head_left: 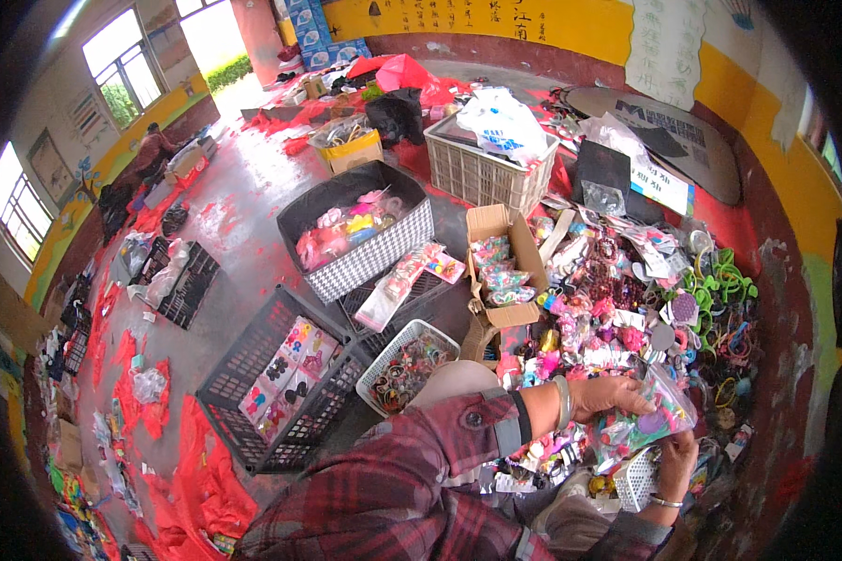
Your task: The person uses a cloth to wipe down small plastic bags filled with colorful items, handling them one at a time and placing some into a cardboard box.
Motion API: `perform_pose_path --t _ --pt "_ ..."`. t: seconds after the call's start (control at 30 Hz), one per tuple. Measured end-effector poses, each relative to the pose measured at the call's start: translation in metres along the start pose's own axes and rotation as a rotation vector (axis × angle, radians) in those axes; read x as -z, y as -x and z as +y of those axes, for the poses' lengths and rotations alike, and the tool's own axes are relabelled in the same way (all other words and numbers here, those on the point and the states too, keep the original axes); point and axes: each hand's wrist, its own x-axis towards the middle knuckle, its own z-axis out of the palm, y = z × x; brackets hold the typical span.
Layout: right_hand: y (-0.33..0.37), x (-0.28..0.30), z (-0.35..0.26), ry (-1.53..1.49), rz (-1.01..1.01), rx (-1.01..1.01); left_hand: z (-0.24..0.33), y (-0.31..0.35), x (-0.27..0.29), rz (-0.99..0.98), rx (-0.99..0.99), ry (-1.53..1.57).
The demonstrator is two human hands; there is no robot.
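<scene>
A clear zip bag (pixel 672 400) with small pink, purple and green items is held up at the lower right. My left hand (pixel 610 396) reaches across from the left, its fingers closed on the bag's upper part. At the bag's lower right edge, my right hand (pixel 679 460) is closed with the fingers partly hidden. Both wrists wear bangles. Under and beyond the hands spreads a heap of colourful small accessories (pixel 589 327). Just below the bag, a small white plastic basket (pixel 636 481) sits near my right wrist.
Left of me stand a black crate (pixel 243 430) with carded hair accessories, a white basket (pixel 365 383) of small pieces and a houndstooth-patterned bin (pixel 374 251). An open cardboard box (pixel 524 313) borders the heap. A beige crate (pixel 463 168) stands farther back, and red sheeting (pixel 201 500) covers parts of the floor.
</scene>
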Motion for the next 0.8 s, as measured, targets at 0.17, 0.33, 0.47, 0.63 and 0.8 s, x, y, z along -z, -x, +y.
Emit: perform_pose_path --t 0.17,0.33,0.47,0.63,0.8 --pt "0.001 0.018 0.005 0.877 0.040 0.219 -0.008 -0.009 0.009 0.152 0.041 -0.119" --pt "-0.012 0.020 0.027 1.126 0.160 0.228 -0.017 -0.019 0.006 0.101 -0.118 -0.225" --pt "-0.022 0.020 0.024 0.218 0.568 0.214 -0.005 -0.004 -0.028 0.013 -0.115 -0.249" --pt "-0.014 -0.006 -0.016 -0.137 0.321 0.321 -0.066 -0.018 -0.024 -0.179 0.018 -0.215" --pt "-0.009 -0.004 -0.058 0.339 0.402 0.308 -0.062 -0.009 -0.032 -0.117 0.117 -0.062"
